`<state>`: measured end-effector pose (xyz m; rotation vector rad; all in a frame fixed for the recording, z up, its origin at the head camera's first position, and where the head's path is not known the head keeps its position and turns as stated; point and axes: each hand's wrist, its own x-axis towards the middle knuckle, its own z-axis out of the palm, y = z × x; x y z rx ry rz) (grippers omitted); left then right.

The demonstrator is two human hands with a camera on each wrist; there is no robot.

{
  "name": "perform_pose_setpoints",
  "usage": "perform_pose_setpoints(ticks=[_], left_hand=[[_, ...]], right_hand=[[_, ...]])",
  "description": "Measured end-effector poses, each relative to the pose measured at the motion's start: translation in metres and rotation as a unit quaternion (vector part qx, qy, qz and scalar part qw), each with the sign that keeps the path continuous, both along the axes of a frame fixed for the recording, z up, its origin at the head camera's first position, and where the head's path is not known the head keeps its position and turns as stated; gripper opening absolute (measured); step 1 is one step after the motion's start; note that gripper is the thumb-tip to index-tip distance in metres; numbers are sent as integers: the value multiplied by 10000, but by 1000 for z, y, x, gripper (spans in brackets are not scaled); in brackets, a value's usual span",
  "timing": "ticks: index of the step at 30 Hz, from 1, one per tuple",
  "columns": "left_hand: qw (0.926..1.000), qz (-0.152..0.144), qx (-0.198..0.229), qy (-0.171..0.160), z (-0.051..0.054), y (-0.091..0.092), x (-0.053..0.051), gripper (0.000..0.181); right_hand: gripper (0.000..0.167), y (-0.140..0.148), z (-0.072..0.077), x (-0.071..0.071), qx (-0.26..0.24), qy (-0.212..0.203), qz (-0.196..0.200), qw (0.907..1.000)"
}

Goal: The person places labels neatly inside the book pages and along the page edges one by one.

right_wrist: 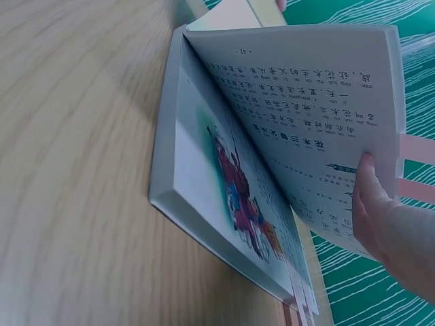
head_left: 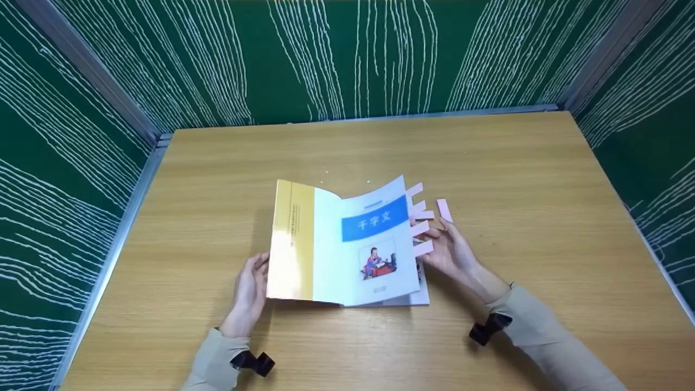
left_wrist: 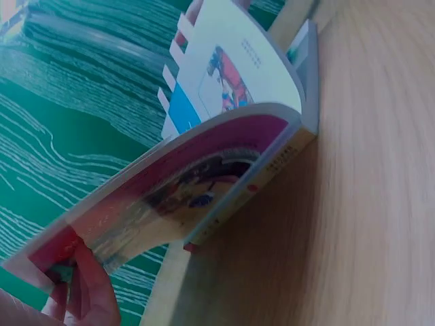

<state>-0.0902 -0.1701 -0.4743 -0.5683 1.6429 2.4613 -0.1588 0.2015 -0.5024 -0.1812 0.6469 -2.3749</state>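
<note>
An open paperback book (head_left: 380, 293) stands tilted on the table, its blue-banded title page (head_left: 374, 222) facing up. On the left, my left hand (head_left: 251, 288) holds the raised cover (head_left: 290, 239) at its outer edge; in the left wrist view its fingers (left_wrist: 95, 282) touch the cover's picture side. My right hand (head_left: 453, 255) grips a lifted block of pages (right_wrist: 299, 102), thumb on a printed page. Several pink tabs (head_left: 422, 248) stick out from the page edges. One more pink tab (head_left: 443, 210) shows by the right fingertips; whether it is attached cannot be told.
The wooden table (head_left: 217, 179) carries a few tiny white scraps (head_left: 327, 172) behind the book. Green panels with white streaks (head_left: 380, 60) enclose the back and both sides, joined by metal frame rails (head_left: 108, 70).
</note>
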Motion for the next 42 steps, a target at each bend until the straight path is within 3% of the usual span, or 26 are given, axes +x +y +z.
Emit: perform_pose_setpoints(ticks=[4,8,13,19,30,36,42], left_hand=[[9994,-35,327,54,4,11,1,28],[9966,-104,721,385,4,24,1,23],[9918,-549,868,765,2,40,1,27],[9880,-1173,316,952,-3,57,-3,33],[9819,-1708,-214,791,-16,81,-1,35],[9700,-2210,-599,815,-22,87,2,33],[9461,-2715,-1267,1231,-28,91,1,33]], right_hand=[[59,1,2,2,222,-25,-66,9997],[56,2,1,3,216,-73,-127,9997],[57,5,-2,3,50,-27,-44,10000],[57,6,-4,4,112,-1,-39,9999],[46,7,-3,6,337,82,-154,9993],[48,7,0,7,441,-10,-187,9989],[48,10,1,7,737,-228,-347,9964]])
